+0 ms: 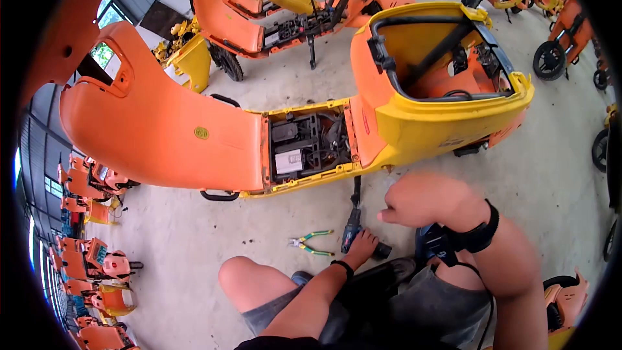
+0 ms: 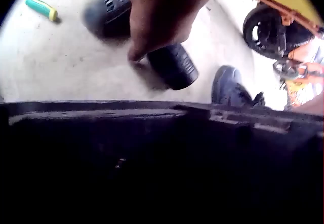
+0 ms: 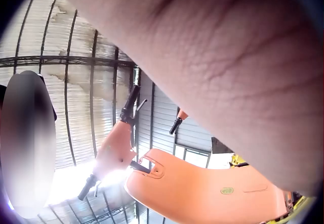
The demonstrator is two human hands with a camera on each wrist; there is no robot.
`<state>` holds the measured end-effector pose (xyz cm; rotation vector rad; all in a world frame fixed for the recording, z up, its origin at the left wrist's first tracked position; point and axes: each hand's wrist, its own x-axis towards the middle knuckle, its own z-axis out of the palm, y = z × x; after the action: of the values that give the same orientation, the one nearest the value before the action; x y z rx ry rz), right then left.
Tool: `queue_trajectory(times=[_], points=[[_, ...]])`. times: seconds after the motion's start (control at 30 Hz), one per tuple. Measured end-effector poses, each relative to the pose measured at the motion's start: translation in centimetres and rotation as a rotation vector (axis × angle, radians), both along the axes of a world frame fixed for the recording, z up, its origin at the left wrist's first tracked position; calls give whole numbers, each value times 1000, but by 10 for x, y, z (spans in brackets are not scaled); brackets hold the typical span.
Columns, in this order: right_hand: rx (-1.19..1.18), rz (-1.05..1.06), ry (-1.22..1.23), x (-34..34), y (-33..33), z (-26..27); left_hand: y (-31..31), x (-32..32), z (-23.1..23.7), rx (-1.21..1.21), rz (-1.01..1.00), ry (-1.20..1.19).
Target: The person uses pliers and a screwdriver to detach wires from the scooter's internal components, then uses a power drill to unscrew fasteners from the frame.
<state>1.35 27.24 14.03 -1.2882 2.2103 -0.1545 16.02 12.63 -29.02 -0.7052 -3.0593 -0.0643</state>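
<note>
On the floor in front of the scooter lies a cordless drill (image 1: 352,225), its dark bit pointing towards the scooter. My left hand (image 1: 364,244) grips the drill by its handle; the black battery end (image 2: 174,69) sticks out past the hand. Blurred by motion, my right hand (image 1: 427,199) is raised to the right of the drill with its fingers curled, and nothing shows in it. Pliers with green and yellow handles (image 1: 314,243) lie spread on the floor left of the drill. In the right wrist view, the right hand's skin (image 3: 228,72) covers the upper right.
An orange and yellow scooter body (image 1: 227,149) stands across the front, its floor compartment (image 1: 311,146) uncovered, showing a battery and wiring. Its yellow-rimmed rear opening (image 1: 447,107) has no seat. More scooters (image 1: 246,29) stand behind and along both sides. A shoe (image 2: 228,84) is near the drill.
</note>
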Motion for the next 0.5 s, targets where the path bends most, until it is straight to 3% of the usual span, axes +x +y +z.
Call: queue_trajectory(times=[0.1,0.23,0.3,0.33,0.37,0.43,0.5], points=[[52,-20,-18,4,-2,-2,-1,-10,-6,-78,-62,-135],[13,-44,-39,-8,1,-14,-21,-15,9,3,-78,-125],[-46,-55,-25,-13,5,-23,-24,-22,67,326,168,-321],[-51,-88,-6,-16,4,-25,-26,-19,90,483,273,-268],[-57,-120,11,-16,4,-28,-26,-17,124,478,283,-279],[-28,-105,7,-16,2,-34,-21,-15,205,659,703,-524],[-22,-80,18,-13,-8,-31,-32,-2,279,786,768,-403]])
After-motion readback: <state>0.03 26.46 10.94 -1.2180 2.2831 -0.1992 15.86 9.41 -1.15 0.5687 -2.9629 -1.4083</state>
